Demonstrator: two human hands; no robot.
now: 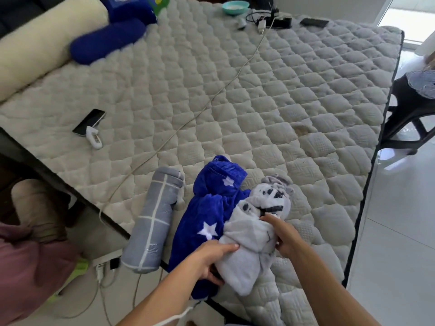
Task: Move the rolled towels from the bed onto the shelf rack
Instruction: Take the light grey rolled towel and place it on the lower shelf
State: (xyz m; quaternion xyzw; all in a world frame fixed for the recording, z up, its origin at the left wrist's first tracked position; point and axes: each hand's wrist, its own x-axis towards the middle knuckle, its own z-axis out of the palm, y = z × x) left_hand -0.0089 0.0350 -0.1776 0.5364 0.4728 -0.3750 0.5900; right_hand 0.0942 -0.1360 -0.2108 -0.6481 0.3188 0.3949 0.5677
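Three rolled towels lie at the bed (235,102) corner: grey checked (150,222), blue starred (207,215), pale grey (249,245). Left hand (209,260) fingers curl under the pale roll, thumb on top; right hand (284,234) fingers press its far side.

A phone (89,122) touches a white thermometer (94,137); a teal bowl (235,7) sits far off.

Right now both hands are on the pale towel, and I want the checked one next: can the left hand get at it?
Probably yes: the grey checked towel lies just left of the left hand, nothing on top of it.
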